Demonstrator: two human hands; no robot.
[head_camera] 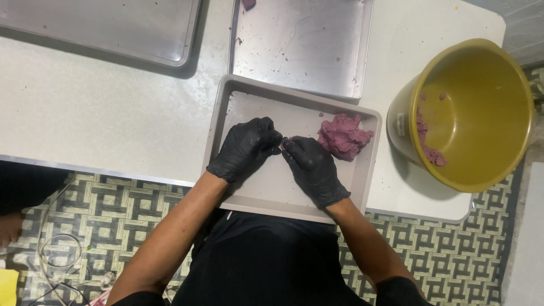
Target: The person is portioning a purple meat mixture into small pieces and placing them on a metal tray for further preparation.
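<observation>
Dough [343, 136] – a purple lump – sits at the right end of the grey tray [266, 187] on the worktop [102, 113]. Both gloved hands meet mid-tray, left hand [245, 148] and right hand [310, 169] each closed around a tiny pinched-off bit [284, 140] between their fingertips – kept over the tray, probably so crumbs land there. Yellow bucket [470, 113] stands just right, handy.

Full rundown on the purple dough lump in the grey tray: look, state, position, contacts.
The purple dough lump is a matte mauve, ragged mass with torn, crumbly edges, soft-looking and unshaped. It lies in the right far corner of the shallow grey rectangular tray, resting on its floor close to the right wall. The black-gloved right hand sits just beside it; actual contact is unclear. The black-gloved left hand is clear of it.
</observation>
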